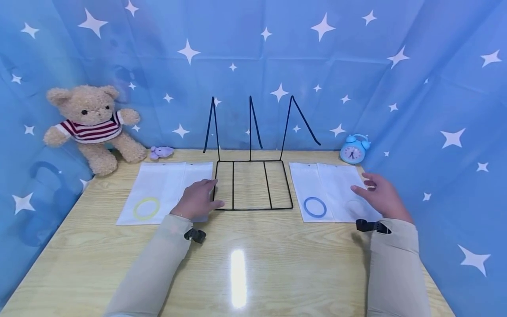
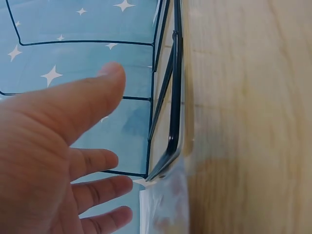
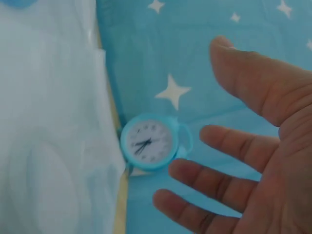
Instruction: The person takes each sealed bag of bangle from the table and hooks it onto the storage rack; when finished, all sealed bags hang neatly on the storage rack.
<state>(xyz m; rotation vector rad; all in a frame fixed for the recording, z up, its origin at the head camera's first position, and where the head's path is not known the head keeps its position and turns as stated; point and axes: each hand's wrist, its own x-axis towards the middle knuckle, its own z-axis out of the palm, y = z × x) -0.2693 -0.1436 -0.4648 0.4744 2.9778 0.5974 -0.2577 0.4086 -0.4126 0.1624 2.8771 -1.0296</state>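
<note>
My left hand (image 1: 196,200) is held over a white plastic sheet or bag (image 1: 190,176), fingers spread, beside the left edge of a black wire rack (image 1: 250,161). In the left wrist view nothing lies in its grasp, and the rack's wires (image 2: 175,87) run past the fingertips. My right hand (image 1: 382,196) hovers at the right edge of another white bag (image 1: 340,180), fingers loosely bent and holding nothing. A yellow ring (image 1: 135,208) shows on the left bags and a blue ring (image 1: 305,207) on the right ones. Whether the rings lie on or inside them, I cannot tell.
A teddy bear (image 1: 95,132) in a striped shirt sits at the back left, a small purple toy (image 1: 161,152) near it. Behind the right bags stands a blue alarm clock (image 1: 352,153). Starred blue curtain (image 1: 237,26) encloses the wooden table (image 1: 301,264) at back and sides.
</note>
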